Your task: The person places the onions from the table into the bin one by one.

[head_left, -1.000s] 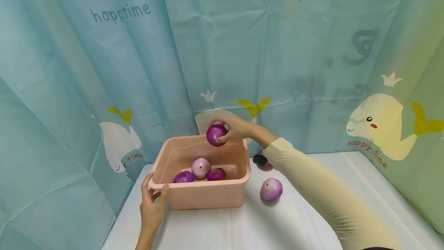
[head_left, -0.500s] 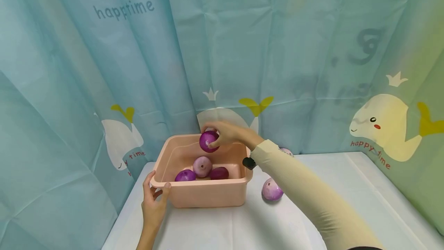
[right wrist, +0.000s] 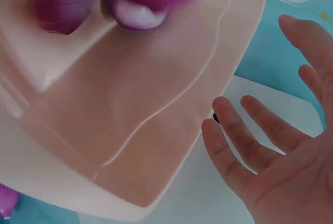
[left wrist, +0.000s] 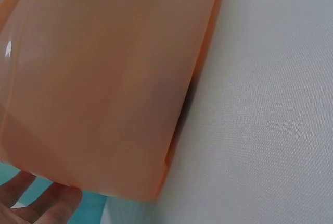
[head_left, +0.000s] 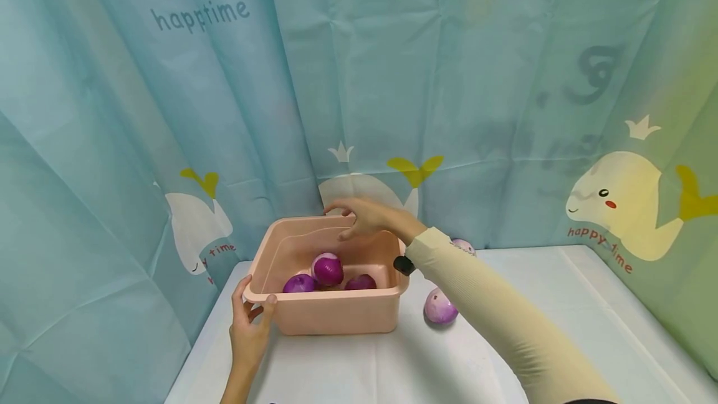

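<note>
White tablecloth (head_left: 505, 267) (pink tub (head_left: 336, 317) on it), teal whale-print curtain (head_left: 449, 80) behind.

I see right hand (head_left: 361, 220) now empty, fingers spread above far rim of tub (head_left: 336, 313); a second ago it pinched purple onion over tub. That onion (head_left: 328, 269) now lies inside tub, on top of pale one, between other two. My head view shifts slightly too.

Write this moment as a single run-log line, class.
right hand: open, above pink tub | left hand: grips tub's near corner | onions in tub | two onions on table
</note>
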`<action>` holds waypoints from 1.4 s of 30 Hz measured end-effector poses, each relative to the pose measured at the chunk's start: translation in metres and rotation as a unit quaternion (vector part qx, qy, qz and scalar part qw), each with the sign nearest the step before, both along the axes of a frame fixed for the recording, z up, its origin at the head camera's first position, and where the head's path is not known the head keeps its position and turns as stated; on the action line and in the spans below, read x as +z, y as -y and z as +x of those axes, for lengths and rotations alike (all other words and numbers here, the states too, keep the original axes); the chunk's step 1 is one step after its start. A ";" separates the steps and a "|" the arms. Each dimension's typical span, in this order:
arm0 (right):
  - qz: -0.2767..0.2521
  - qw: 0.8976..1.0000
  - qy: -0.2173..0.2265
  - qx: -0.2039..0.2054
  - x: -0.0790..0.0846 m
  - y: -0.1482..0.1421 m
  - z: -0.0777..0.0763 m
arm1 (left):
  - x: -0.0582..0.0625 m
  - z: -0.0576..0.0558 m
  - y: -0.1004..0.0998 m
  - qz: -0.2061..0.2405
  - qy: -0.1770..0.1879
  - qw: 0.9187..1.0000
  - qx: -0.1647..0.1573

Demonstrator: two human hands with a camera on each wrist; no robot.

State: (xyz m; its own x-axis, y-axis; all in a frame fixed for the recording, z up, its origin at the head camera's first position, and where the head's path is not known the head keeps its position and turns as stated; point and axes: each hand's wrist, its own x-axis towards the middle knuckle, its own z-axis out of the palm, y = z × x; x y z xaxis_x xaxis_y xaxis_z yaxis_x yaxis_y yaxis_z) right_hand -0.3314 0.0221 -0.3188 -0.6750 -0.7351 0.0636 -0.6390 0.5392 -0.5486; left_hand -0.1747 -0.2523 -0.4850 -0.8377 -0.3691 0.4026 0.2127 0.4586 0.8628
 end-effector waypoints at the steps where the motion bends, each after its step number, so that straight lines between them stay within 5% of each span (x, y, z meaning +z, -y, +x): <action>1: -0.001 1.000 0.001 0.000 0.000 0.000 0.000 | 0.000 0.000 0.000 0.001 0.000 1.000 0.000; 10: -0.016 1.000 0.009 0.004 -0.003 -0.007 0.001 | -0.002 -0.001 0.000 -0.004 -0.007 1.000 -0.007; 23: -0.060 0.996 -0.009 0.063 -0.004 -0.042 0.009 | -0.002 -0.001 0.000 -0.001 0.004 1.000 0.002; 42: -0.105 0.993 -0.051 -0.025 -0.024 -0.141 0.039 | 0.001 0.000 -0.001 0.000 -0.005 1.000 -0.004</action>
State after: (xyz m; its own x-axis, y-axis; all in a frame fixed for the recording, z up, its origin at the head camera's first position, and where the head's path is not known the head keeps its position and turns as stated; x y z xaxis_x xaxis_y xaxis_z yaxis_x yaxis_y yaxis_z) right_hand -0.2929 0.1633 -0.3427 -0.6923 -0.6641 0.2823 -0.6724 0.4518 -0.5863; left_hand -0.1745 -0.2514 -0.4844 -0.8365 -0.3631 0.4104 0.2243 0.4563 0.8611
